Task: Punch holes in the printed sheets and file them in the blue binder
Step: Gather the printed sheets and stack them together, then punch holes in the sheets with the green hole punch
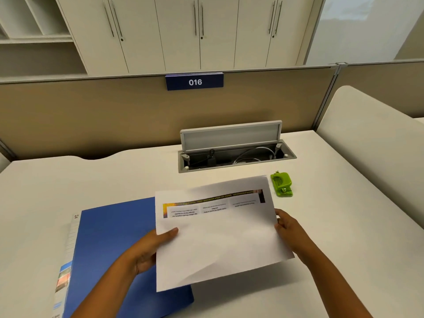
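I hold the printed sheets [218,239] above the desk, the printed header facing away from me near the far edge. My left hand [149,251] pinches their left edge, thumb on top. My right hand [289,228] grips their right edge. The blue binder [110,249] lies closed on the desk at the lower left, partly under the sheets and my left arm. A small green hole punch [281,184] sits on the desk just beyond the sheets' far right corner, apart from both hands.
An open cable hatch [234,154] with wires is set into the white desk [68,184] behind the sheets. A beige partition with a "016" sign [194,82] closes the back. Another desk panel [371,138] rises at the right.
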